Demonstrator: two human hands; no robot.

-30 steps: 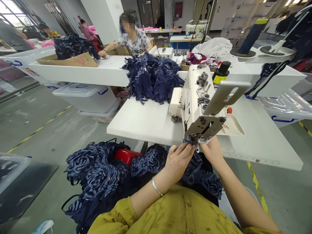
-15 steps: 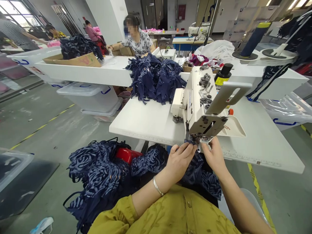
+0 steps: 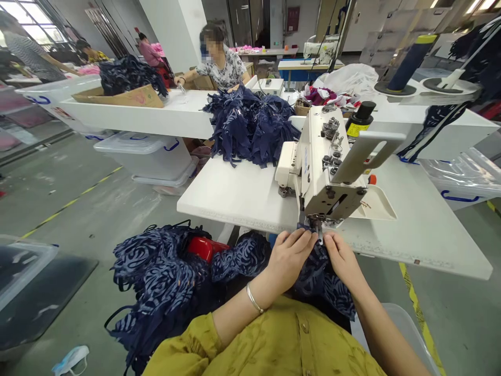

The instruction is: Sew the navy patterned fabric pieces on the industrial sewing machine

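Observation:
A cream sewing machine [image 3: 313, 162] stands at the front edge of the white table, its needle area just ahead of my hands. Below the needle hangs a navy patterned bra [image 3: 332, 290], draped down into my lap. My left hand [image 3: 291, 256] has its fingers pressed together on the bra's navy edge, left of the presser foot. To the right of the foot, my right hand [image 3: 344, 261] is closed in a pinch at the fabric's edge. Its fingertips partly hide what lies between them.
A pile of navy bras [image 3: 156, 271] lies at my left by a red seat [image 3: 205, 248]. Navy pieces [image 3: 252, 125] are heaped behind the machine. A thread cone [image 3: 410, 65] stands at right. Lidded bins [image 3: 144, 154] sit under the bench. A co-worker [image 3: 223, 62] sits opposite.
My right hand has come down from beside the needle area, towards me, to the fabric's edge. My left hand stays almost in place on the bra.

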